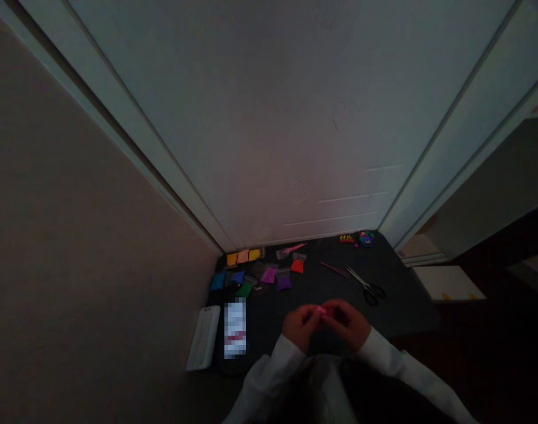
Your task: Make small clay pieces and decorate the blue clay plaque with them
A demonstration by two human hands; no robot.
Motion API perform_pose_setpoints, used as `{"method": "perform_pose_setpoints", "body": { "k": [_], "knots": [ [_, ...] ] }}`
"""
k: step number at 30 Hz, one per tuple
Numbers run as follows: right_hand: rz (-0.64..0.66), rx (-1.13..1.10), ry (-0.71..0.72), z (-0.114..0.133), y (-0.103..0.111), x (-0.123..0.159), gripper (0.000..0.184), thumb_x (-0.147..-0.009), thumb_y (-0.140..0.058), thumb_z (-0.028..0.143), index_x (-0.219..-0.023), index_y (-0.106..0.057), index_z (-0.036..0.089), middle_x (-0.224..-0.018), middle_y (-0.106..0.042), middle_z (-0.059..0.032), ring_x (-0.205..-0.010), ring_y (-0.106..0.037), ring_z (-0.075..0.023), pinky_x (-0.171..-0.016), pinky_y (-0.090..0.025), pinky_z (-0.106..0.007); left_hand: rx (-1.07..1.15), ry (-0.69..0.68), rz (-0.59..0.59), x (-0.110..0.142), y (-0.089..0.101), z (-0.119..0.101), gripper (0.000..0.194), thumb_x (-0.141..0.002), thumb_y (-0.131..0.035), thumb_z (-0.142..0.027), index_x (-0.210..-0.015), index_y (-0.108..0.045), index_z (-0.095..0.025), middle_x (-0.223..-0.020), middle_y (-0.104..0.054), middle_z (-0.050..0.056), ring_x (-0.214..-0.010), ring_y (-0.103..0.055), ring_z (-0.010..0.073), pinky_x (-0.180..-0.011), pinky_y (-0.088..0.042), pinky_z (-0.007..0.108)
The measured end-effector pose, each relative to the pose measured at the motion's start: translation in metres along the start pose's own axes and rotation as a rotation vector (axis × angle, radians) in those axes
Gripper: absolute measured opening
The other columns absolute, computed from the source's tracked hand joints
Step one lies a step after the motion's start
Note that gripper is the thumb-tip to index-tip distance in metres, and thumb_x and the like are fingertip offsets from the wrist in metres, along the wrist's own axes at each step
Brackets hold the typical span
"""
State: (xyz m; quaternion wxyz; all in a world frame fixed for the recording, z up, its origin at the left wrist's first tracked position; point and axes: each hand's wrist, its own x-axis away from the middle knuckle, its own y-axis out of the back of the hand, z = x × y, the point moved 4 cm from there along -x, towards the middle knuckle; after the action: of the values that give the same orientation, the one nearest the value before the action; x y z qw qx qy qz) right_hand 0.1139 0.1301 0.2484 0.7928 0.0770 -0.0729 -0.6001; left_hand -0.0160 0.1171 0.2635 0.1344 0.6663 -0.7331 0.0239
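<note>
A small pink lump of what looks like modelling clay (322,310) is pinched between my two hands, low over the dark table. My left hand (301,327) grips it from the left with thumb and fingertips. From the other side my right hand (349,324) closes on it, and the curled fingers cover part of the lump. Beyond the right hand lie black-handled scissors (369,290), blades pointing away to the left. A thin pink stick (333,269) rests beside the blades. Nearest the left hand among the small bags is a purple one (284,281).
More bags, including red (298,265), green (245,288) and blue (218,281), cover the table's left part. A lit, blurred-out screen (235,328) lies by a white flat case (204,337). Colourful small pieces (366,238) sit at the back right, against the white panel (269,147).
</note>
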Motion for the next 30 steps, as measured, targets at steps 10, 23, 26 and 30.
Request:
{"method": "perform_pose_setpoints", "body": {
  "k": [10, 23, 26, 30],
  "knots": [
    [0.056, 0.214, 0.206, 0.019, 0.006, 0.002, 0.023, -0.072, -0.056, 0.031, -0.091, -0.059, 0.018, -0.075, -0.054, -0.0043, -0.063, -0.051, -0.0131, -0.056, -0.044, -0.026, -0.031, -0.013, 0.004, 0.001, 0.003, 0.005, 0.034, -0.073, -0.048, -0.043, -0.078, -0.066, -0.015, -0.068, -0.064, 0.003, -0.062, -0.055, 0.0136, -0.057, -0.041, 0.023],
    [-0.013, 0.298, 0.211, 0.013, 0.008, -0.001, 0.012, -0.075, -0.05, 0.03, -0.072, -0.055, 0.02, -0.067, -0.055, -0.0023, -0.061, -0.049, -0.0131, -0.056, -0.041, -0.026, 0.004, -0.05, 0.09, 0.004, -0.001, 0.0, 0.031, -0.077, -0.044, -0.038, -0.082, -0.065, -0.015, -0.073, -0.065, 0.004, -0.07, -0.058, 0.0157, -0.067, -0.044, 0.026],
    [-0.015, 0.29, 0.186, 0.013, 0.006, 0.0, 0.013, -0.075, -0.049, 0.031, -0.068, -0.053, 0.02, -0.064, -0.053, -0.0013, -0.059, -0.048, -0.0126, -0.055, -0.039, -0.025, 0.021, -0.037, 0.068, 0.002, 0.001, 0.003, 0.029, -0.074, -0.048, -0.037, -0.081, -0.065, -0.015, -0.078, -0.067, 0.005, -0.075, -0.059, 0.017, -0.07, -0.045, 0.026],
    [-0.028, 0.261, 0.135, 0.014, 0.006, 0.001, 0.017, -0.074, -0.05, 0.033, -0.064, -0.05, 0.019, -0.06, -0.05, 0.0005, -0.056, -0.046, -0.0116, -0.053, -0.038, -0.025, 0.038, -0.03, 0.043, 0.0, 0.004, 0.004, 0.024, -0.07, -0.054, -0.033, -0.081, -0.065, -0.014, -0.08, -0.067, 0.006, -0.077, -0.059, 0.0176, -0.071, -0.045, 0.027]
  ]
}}
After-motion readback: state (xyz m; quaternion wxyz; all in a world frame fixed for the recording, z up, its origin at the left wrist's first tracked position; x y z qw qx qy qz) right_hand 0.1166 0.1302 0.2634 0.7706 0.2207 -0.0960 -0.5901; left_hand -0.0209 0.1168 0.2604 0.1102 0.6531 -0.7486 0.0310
